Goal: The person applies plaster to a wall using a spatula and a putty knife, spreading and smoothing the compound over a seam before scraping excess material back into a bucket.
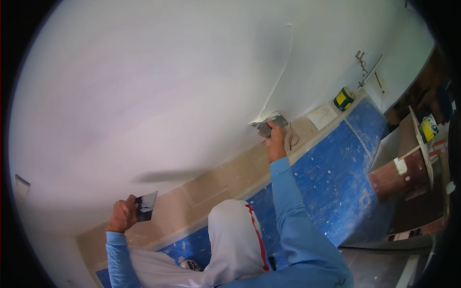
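White paste runs up the pale wall in a thin raised line, its foot meeting the edge of the grey spreader just beyond the fingers of our right hand. From those fingers we see its long axis climb away and lean right, ending in a small hook. Our right hand is the nearer of the 2, its fingers closed on the spreader and partly laid over its face. Well apart, to their lower left, our left hand has its fingers curled around a dark scraper, the bright edge just right of them; below and right of our right fingers lies white-flecked blue floor covering
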Action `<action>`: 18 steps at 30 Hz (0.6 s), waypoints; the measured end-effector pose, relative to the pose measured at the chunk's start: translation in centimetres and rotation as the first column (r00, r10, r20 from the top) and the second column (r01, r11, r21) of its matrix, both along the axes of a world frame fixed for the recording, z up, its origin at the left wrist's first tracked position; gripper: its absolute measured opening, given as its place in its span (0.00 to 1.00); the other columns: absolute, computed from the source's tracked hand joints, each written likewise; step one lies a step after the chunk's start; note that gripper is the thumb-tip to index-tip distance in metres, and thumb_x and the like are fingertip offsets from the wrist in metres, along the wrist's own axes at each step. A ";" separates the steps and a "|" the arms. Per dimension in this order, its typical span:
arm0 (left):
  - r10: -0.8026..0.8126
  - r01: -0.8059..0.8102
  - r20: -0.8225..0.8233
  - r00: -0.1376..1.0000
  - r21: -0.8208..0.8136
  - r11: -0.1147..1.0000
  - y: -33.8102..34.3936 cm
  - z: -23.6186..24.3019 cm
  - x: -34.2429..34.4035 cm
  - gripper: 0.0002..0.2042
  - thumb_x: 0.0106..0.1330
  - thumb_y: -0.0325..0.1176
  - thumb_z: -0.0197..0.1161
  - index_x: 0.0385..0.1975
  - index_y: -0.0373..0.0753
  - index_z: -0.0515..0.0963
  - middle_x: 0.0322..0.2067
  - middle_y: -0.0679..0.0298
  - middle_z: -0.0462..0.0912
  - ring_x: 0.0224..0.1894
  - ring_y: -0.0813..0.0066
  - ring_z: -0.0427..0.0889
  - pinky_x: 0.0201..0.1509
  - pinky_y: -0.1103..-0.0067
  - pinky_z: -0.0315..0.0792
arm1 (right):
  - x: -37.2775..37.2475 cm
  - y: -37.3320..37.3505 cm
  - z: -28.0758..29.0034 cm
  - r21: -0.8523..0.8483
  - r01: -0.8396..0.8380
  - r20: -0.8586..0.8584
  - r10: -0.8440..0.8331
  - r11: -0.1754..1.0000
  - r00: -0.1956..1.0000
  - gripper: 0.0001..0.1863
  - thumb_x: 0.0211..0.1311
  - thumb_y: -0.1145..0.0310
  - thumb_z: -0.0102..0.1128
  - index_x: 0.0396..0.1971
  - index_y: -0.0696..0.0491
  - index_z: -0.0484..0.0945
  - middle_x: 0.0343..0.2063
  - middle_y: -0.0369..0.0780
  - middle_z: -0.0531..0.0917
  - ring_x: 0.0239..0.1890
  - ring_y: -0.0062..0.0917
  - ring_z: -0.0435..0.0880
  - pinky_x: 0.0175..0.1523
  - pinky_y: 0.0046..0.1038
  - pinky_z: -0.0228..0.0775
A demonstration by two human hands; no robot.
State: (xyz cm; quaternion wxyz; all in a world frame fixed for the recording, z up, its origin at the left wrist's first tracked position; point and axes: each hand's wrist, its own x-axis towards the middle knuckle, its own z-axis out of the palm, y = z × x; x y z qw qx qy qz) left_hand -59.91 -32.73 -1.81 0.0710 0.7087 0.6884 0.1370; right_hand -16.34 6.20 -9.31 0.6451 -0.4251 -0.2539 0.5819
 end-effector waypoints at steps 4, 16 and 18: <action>-0.003 0.002 0.009 1.000 0.007 1.000 -0.5 0.5 0.0 0.09 0.55 0.20 0.61 0.33 0.34 0.69 0.17 0.46 0.74 0.23 0.40 0.76 0.26 0.56 0.68 | 0.7 1.0 4.1 0.026 0.033 0.086 -0.035 0.999 0.996 0.17 0.56 0.71 0.64 0.46 0.55 0.75 0.37 0.40 0.82 0.35 0.36 0.84 0.35 0.53 0.77; -0.017 0.015 0.023 1.000 0.061 0.998 -1.9 0.8 -1.0 0.07 0.56 0.23 0.61 0.32 0.35 0.70 0.17 0.48 0.76 0.23 0.41 0.77 0.27 0.57 0.70 | 0.3 1.3 16.9 0.075 0.058 0.138 -0.068 0.996 0.988 0.20 0.60 0.73 0.58 0.52 0.62 0.70 0.46 0.49 0.77 0.46 0.47 0.80 0.50 0.66 0.70; -0.011 0.009 0.022 1.000 0.056 0.998 -2.0 0.9 -1.0 0.07 0.57 0.24 0.61 0.31 0.35 0.70 0.17 0.47 0.76 0.23 0.41 0.77 0.27 0.57 0.70 | 0.2 1.1 18.6 0.103 0.051 0.141 -0.065 0.993 0.988 0.21 0.61 0.73 0.58 0.53 0.63 0.68 0.47 0.51 0.76 0.46 0.48 0.80 0.50 0.66 0.71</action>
